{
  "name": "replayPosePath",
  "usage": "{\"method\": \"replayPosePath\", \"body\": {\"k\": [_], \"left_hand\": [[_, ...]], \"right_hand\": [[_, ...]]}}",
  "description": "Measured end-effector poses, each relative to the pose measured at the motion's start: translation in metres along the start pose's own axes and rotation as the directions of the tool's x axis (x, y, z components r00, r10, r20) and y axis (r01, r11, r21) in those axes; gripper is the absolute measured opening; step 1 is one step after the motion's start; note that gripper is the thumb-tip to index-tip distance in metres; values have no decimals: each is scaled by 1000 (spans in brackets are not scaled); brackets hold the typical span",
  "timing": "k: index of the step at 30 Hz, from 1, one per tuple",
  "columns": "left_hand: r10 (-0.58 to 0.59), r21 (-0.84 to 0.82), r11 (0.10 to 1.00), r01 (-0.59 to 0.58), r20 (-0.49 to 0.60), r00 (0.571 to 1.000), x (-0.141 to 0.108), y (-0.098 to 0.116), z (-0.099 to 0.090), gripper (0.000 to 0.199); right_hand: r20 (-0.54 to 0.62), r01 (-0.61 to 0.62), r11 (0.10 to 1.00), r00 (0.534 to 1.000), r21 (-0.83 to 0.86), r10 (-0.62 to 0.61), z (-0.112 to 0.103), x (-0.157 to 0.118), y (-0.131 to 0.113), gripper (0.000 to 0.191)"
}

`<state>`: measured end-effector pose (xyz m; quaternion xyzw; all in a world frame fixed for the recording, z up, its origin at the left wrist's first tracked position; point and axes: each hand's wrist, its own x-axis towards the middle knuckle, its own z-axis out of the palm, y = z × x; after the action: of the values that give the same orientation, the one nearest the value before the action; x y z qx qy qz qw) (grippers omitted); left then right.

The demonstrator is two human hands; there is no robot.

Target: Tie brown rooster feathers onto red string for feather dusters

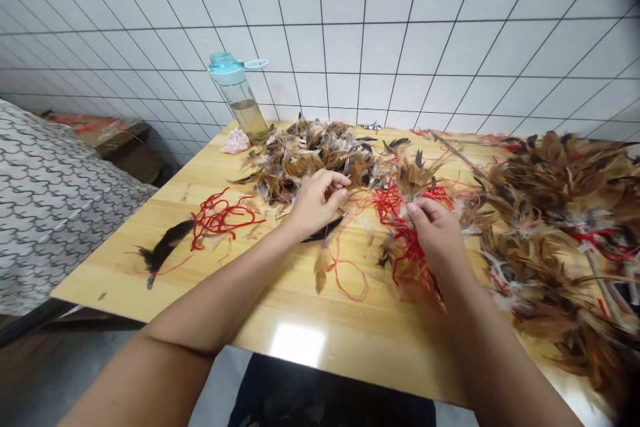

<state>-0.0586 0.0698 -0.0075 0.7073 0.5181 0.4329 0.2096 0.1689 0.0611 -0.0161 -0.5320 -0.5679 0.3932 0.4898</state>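
Note:
My right hand [436,225] pinches a small bunch of brown feathers [414,179] by its pale lower end, above a tangle of red yarn [387,203]. To its left, my left hand [320,199] hovers at the front edge of a heap of brown and white feathers [313,153]. Its fingers are loosely bent, with the thumb apart from them, and I see nothing between them. Below this hand lie a dark feather [324,231], a small tan feather [321,272] and a thin loop of red thread [361,297].
A clear bottle with a turquoise lid [226,68] stands at the back left by a crumpled tissue [235,141]. Loose red yarn [220,219] and a black feather [167,245] lie left. Feather bundles on sticks [565,193] cover the right side. A tiled wall [340,27] rises behind.

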Motion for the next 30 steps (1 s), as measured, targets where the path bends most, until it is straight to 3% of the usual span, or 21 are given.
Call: {"method": "replayPosePath", "body": {"k": [4,7,9,14,18,23,30], "left_hand": [[103,166,978,-128,150,983,-3,5,-11,13],[212,221,936,-275,272,939,-8,4,-14,15],[244,272,908,-318,273,931,-8,1,-19,17],[165,364,919,-154,2,986,14,-17,-37,14],[193,396,910,-126,-134,972,24,-42,-35,15],[201,524,840,-140,-60,978,15,-60,-29,16],[29,718,693,-67,66,997,9,-47,-30,26]], "right_hand": [[53,-22,998,998,61,19,12,-5,4,26],[70,-32,995,997,92,25,18,-10,3,24],[62,-27,996,998,88,22,20,-12,4,24],[51,10,999,999,37,-12,29,-17,13,27],[86,98,994,992,-45,-94,39,-22,20,27],[99,47,999,994,-18,-45,41,-23,21,33],[63,-45,998,997,40,42,39,-25,17,36]]}}
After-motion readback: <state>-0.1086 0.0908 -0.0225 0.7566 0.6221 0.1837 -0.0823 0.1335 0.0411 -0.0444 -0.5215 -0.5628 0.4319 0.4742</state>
